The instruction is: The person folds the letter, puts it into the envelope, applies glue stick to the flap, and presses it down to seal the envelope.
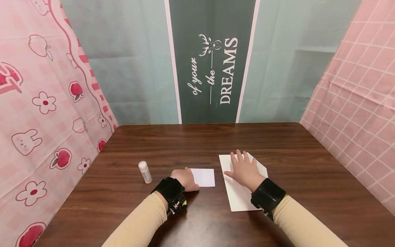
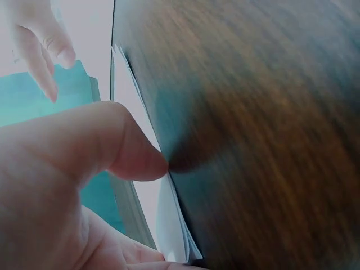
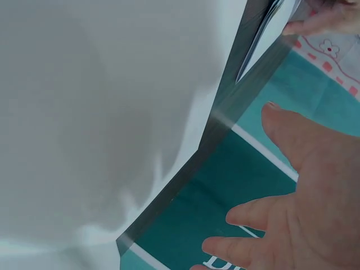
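Left hand [image 1: 184, 180] grips a small wad of layered white paper [image 1: 203, 177] by its left end, thumb on the near edge and fingers toward the far side, a hold that seems meant to stop its loose leaves sliding apart, since the left wrist view shows their edges slightly fanned. Right hand [image 1: 245, 171] has its fingers spread and grasps nothing; it lies over the large white sheet [image 1: 239, 197], and the right wrist view suggests a gap beneath the palm, though whether any part touches is hard to tell. The wad lies on the brown table [image 1: 108, 206] between the left hand and the sheet, just beside the latter, so both papers are within easy reach. A white capped tube [image 1: 145, 172] stands off to the left, apart from the papers, presumably leaving the hands room.
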Tool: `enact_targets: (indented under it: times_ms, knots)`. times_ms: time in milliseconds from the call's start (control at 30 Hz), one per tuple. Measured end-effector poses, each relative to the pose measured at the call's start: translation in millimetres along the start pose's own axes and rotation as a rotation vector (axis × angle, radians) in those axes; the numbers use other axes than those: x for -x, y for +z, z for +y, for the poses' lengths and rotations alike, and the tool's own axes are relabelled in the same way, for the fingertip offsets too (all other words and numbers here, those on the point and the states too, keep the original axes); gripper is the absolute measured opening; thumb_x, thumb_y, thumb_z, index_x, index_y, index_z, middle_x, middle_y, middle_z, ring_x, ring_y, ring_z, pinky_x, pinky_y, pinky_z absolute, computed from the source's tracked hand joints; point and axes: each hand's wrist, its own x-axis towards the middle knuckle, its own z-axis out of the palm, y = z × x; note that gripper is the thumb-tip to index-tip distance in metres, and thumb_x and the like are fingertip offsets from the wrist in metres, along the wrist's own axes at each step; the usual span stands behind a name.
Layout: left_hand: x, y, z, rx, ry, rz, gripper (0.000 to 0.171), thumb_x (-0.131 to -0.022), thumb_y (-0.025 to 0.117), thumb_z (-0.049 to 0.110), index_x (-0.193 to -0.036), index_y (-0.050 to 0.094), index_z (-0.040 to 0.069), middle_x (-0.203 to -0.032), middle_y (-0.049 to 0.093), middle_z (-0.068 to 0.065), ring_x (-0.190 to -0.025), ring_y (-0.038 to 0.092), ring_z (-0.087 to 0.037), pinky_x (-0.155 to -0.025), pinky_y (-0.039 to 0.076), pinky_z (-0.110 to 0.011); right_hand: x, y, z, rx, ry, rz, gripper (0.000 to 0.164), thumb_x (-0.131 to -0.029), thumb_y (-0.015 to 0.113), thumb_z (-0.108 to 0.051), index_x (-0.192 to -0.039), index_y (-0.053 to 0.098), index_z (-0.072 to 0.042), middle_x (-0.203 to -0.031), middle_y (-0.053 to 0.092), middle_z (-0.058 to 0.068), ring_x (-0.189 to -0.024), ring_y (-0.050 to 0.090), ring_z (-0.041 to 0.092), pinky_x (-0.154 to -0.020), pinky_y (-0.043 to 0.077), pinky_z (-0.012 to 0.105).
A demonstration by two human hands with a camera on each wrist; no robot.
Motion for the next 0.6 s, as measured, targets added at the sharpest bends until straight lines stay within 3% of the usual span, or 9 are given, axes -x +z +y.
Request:
enact_targets:
  times_ms: [300,600]
  knots:
    - [1.6,-0.4,-2.0,0.019,0.008,0.006,0.08,-0.082,0.054,0.053,-0.138,0.04,-0.003,-0.116,0.063,-0.009,-0.081,0.062,-0.02,-0.072,0.049,-0.038,2.1,-0.9,17.2,0.031,0.027,0.022,0.079,-0.088,0.058,-0.048,-0.142,0.032,0.003,-0.146,0.023,0.029,-0.133,0.019,0.047,-0.098,0.019,0.067]
    - [0.5,1.8,-2.1,0.011,0.005,0.017,0.08,-0.081,0.054,0.053,-0.137,0.041,-0.002,-0.103,0.068,-0.011,-0.08,0.062,-0.019,-0.071,0.048,-0.039,5.5,1.2,34.3,-0.025,0.058,0.005,0.081,-0.087,0.059,-0.047,-0.143,0.028,0.004,-0.147,0.02,0.03,-0.133,0.015,0.048,-0.098,0.016,0.069]
